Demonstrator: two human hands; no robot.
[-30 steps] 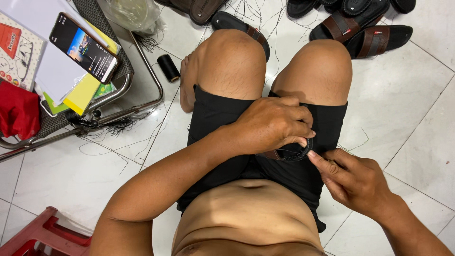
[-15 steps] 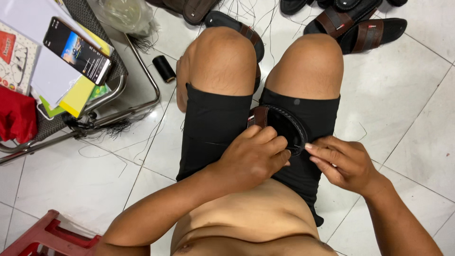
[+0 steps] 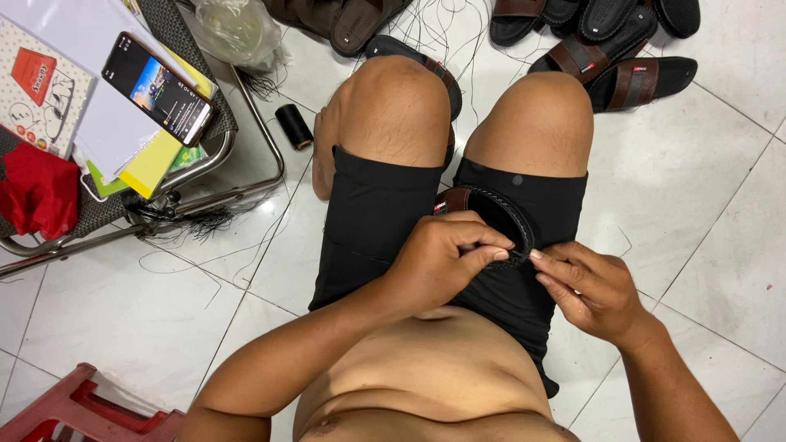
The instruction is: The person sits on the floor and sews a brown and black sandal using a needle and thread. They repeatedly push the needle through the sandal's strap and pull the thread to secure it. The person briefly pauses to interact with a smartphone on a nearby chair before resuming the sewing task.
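Note:
A black sandal strap point(image 3: 498, 214) with a brown end arches over my lap, between my thighs in black shorts. My left hand point(image 3: 446, 262) is closed around the strap's near edge, thumb and fingers pinching it. My right hand point(image 3: 585, 286) sits just to the right, its fingertips pinched together at the same edge, touching the strap. Whether a needle or thread is between those fingers is too small to tell.
A black thread spool point(image 3: 293, 126) stands on the white tiles left of my knee. A metal chair point(image 3: 246, 106) at the left holds a phone point(image 3: 158, 88), papers and a red cloth point(image 3: 37, 192). Several brown and black sandals point(image 3: 630, 74) lie at the top. A red stool point(image 3: 78, 409) is at bottom left.
The strap has come up from under my left hand into view. My left hand moved down onto its near edge, and my right hand's fingertips closed in on that edge.

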